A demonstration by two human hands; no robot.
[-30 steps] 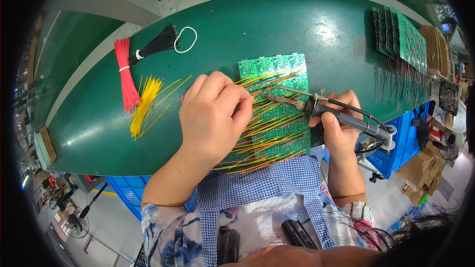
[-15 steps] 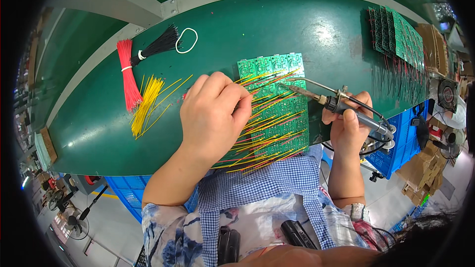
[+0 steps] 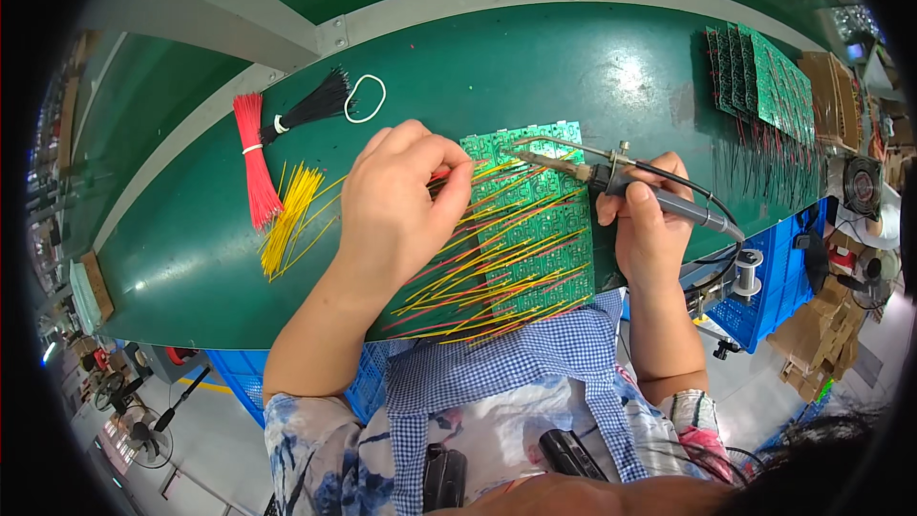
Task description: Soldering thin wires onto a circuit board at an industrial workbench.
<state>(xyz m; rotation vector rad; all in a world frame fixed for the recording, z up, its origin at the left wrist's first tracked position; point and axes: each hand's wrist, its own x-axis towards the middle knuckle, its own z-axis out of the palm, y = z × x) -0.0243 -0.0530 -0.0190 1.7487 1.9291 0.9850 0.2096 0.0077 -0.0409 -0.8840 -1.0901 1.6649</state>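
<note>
A green circuit board panel (image 3: 538, 220) lies on the green work surface (image 3: 535, 67) in front of me, with several yellow and red wires (image 3: 478, 282) sticking out toward its near left side. My left hand (image 3: 399, 203) rests over the panel's left part and pinches a red wire at the top left corner. My right hand (image 3: 646, 225) grips a soldering iron (image 3: 626, 186) by its dark handle. Its metal tip points left onto the board's top edge, close to my left fingertips.
To the left lie a bundle of red wires (image 3: 253, 158), a black wire bundle (image 3: 310, 107), loose yellow wires (image 3: 291, 215) and a white rubber band (image 3: 365, 97). More green boards (image 3: 759, 81) stand stacked at the far right. A small fan (image 3: 862, 186) and a blue crate (image 3: 764, 287) sit beyond the right edge.
My right hand has lifted the soldering iron up and away, moving its tip from the board's middle to its top edge. My left hand has shifted slightly toward the top left corner.
</note>
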